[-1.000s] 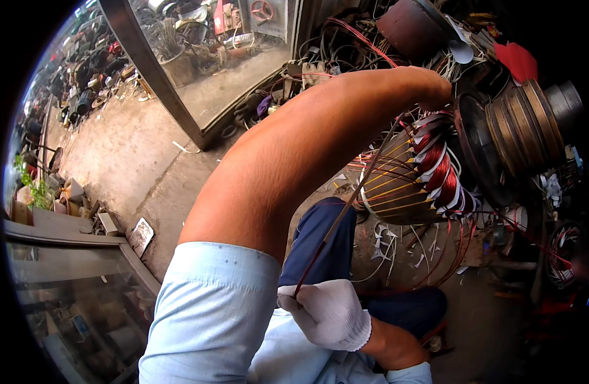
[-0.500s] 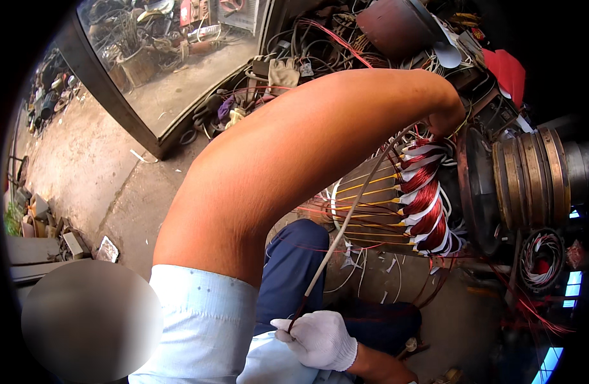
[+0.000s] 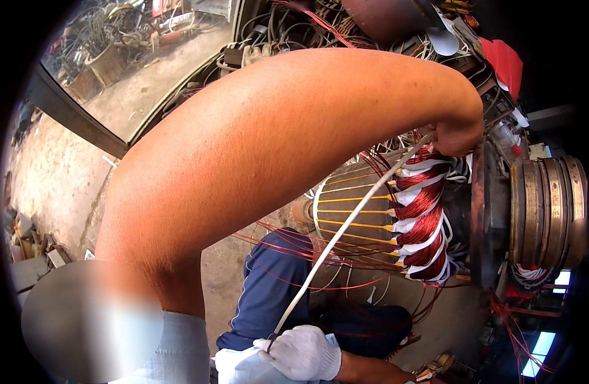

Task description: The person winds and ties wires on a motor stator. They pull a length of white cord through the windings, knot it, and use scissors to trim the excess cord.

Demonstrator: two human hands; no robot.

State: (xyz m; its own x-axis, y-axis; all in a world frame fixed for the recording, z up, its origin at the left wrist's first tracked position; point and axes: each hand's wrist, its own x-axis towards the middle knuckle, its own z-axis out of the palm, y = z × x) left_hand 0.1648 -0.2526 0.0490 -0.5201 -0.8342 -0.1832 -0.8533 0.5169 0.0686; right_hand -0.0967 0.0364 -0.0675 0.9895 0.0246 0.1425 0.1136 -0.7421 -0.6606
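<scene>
My bare left arm arches over a wound motor rotor with a dark core point(image 3: 355, 214). Its far end, my left hand point(image 3: 459, 136), curls closed at the top of the red wire winding point(image 3: 429, 224), which is lashed with white tape. The fingertips are partly hidden. A long, taut white cord point(image 3: 346, 230) runs from those fingers down to my right hand point(image 3: 302, 353) in a white knit glove. That hand pinches the cord's dark lower end, low in front of my body. Yellow strips line the core's slots, and loose dark red wires trail from it.
Brass-coloured slip rings point(image 3: 550, 214) and a dark disc point(image 3: 490, 217) sit right of the winding. My navy-trousered knee point(image 3: 275, 256) is just left of the rotor. Behind lie tangled cables, a red sheet point(image 3: 502, 67) and a rusty drum point(image 3: 387, 19). A metal-framed glass panel point(image 3: 80, 112) stands far left.
The view has shifted, so the rotor and my left arm appear farther right and larger. My gloved right hand appears lower and more to the left, the cord still stretched between both hands.
</scene>
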